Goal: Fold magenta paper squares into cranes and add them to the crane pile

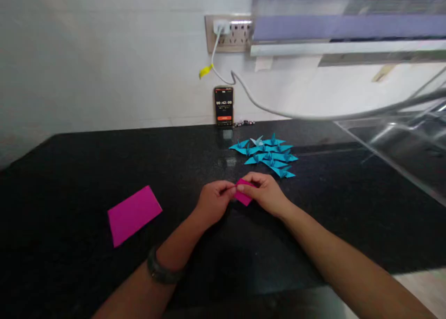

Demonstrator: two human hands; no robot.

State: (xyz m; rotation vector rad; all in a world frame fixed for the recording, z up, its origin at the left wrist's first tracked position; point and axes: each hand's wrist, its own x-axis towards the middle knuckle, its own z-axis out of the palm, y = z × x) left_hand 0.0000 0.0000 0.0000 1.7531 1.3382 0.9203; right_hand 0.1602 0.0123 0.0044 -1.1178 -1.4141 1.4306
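A small folded piece of pink origami paper [245, 198] is held between both hands above the black countertop [195, 156]. My left hand [215, 199] pinches its left corner between thumb and fingers. On the other side my right hand [266, 193] grips it, thumb on top and fingers behind. The finer folds are too small to make out. Just beyond my right hand lies a group of folded blue paper cranes [272, 156], with one paler crane [258, 141] among them. Off to the left rests a pink stack of square paper [135, 215].
A phone [223, 106] showing a timer leans upright against the wall. A white cable [258, 104] runs from the wall socket [237, 34] across to the right. The sink edge [390, 158] borders the counter on the right, and a blurred purple object [348, 12] hangs overhead.
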